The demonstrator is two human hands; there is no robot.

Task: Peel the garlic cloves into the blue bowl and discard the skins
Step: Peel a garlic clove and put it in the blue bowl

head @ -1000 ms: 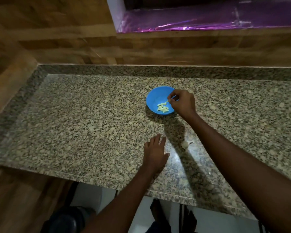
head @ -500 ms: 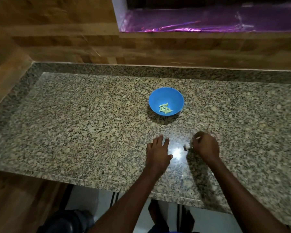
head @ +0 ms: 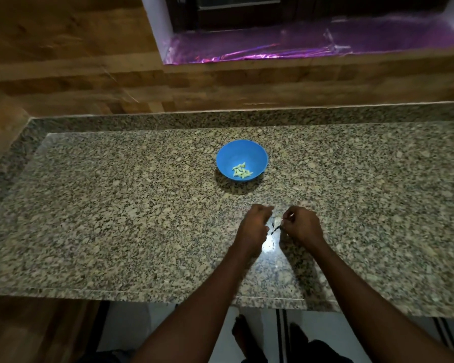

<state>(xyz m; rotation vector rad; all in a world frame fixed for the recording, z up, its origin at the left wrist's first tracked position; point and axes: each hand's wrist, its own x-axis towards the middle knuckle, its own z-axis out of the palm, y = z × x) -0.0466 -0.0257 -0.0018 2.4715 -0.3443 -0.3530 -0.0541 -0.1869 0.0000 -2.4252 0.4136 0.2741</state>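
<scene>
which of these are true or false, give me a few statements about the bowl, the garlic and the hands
1. The blue bowl holds peeled cloves. True.
2. The right hand is over the bowl. False: it is nearer the counter's front edge, well short of the bowl.
3. A pale clove sits between the two hands. True.
4. The left hand lies flat on the counter. False: its fingers are curled in toward the clove.
5. The bowl stands on the purple sill. False: it stands on the granite counter.
</scene>
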